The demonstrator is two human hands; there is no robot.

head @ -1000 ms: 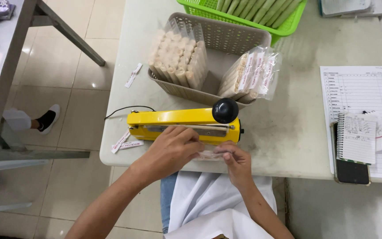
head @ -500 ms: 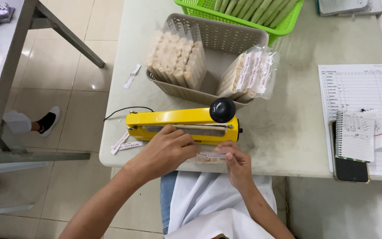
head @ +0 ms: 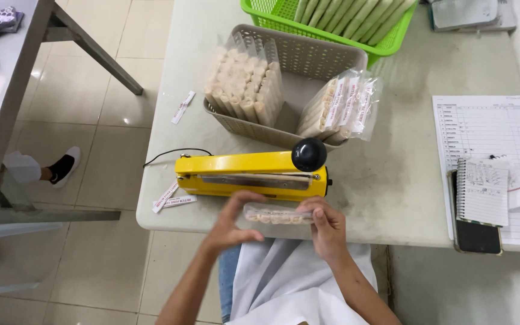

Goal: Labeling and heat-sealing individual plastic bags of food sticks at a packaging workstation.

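Nearest the body, over a white apron [head: 284, 283] and just off the table [head: 392, 198] edge: a clear packet of pale rolls [head: 277, 213], long axis running left to right, lying flat and level. Right hand [head: 327, 227] pinched on its right end, thumb above and fingers beneath; left hand [head: 231, 224] spread loose at the left end, fingertips barely at the film, not gripping. Worth keeping level and taut between both ends, with the open mouth flat and free of wrinkles or crumbs. Which end is the open one: cannot tell.

Just beyond, a yellow heat sealer [head: 251, 174] with a black knob [head: 309, 154], parallel to the packet, arm down, cord trailing left. Paper label strips [head: 173, 200] at its left end, another farther up the table.

Farther back, a beige basket [head: 296, 66] holding upright bags of the same rolls. Past that, a green basket [head: 332, 27] of long pale sticks. Off to the right, a printed form [head: 489, 126], a small notebook [head: 482, 189] and a phone [head: 478, 236].
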